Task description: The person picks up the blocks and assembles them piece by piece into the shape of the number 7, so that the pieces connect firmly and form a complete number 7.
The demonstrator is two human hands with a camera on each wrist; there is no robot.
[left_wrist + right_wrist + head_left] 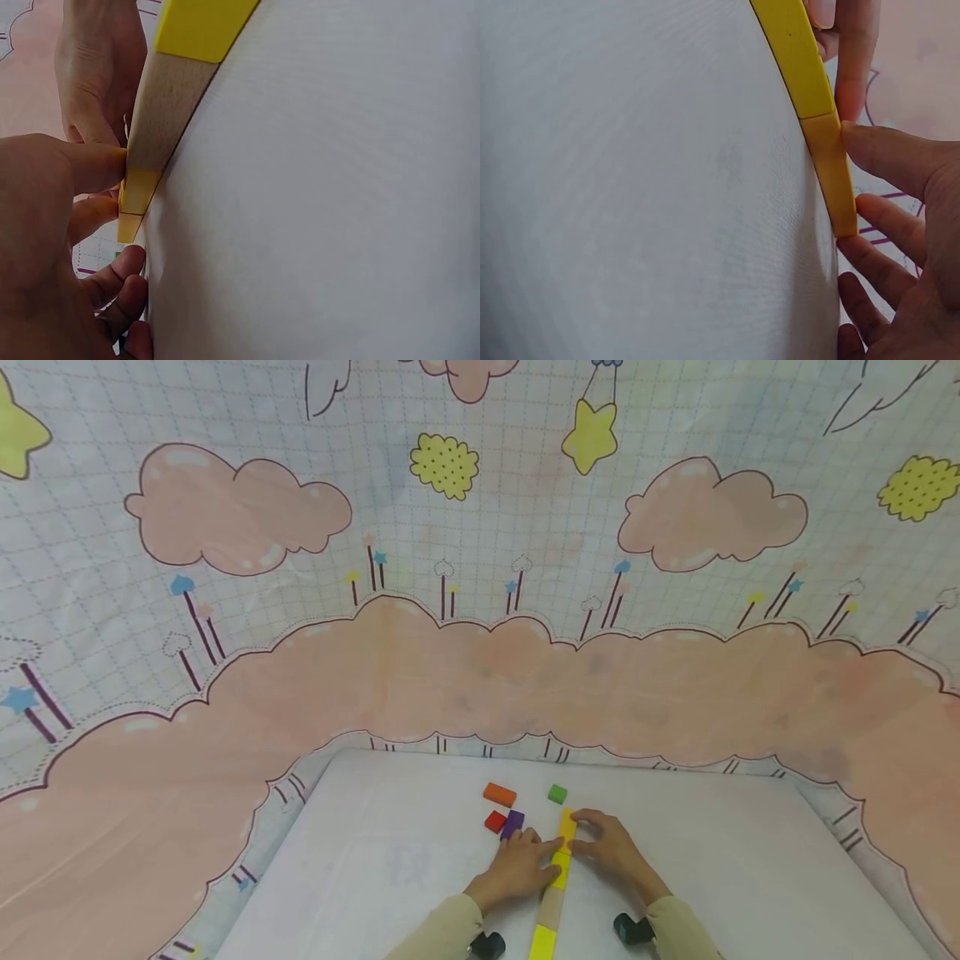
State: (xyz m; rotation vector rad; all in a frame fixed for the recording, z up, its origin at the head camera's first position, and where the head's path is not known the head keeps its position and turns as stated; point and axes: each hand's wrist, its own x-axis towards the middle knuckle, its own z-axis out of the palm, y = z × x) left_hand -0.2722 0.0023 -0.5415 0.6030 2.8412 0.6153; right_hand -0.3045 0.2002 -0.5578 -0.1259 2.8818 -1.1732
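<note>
A straight row of blocks lies on the white tabletop, running away from the person. At its far end is an orange-yellow block (567, 829), followed by a yellow block (560, 868), a bare wooden block (550, 908) and another yellow block (543, 942). From the left, my left hand (519, 867) touches the row's side with thumb and index finger. My right hand (613, 850) rests thumb and index fingertips along the right side of the orange-yellow block, which also shows in the right wrist view. Its other fingers spread loosely near the table surface.
Left of the row's far end lie an orange block (499, 794), a red block (495, 822) and a purple block (513, 823), partly behind the left hand. A green block (557, 793) lies just beyond the row. Patterned cloth (480, 685) hangs behind the white tabletop (360, 860).
</note>
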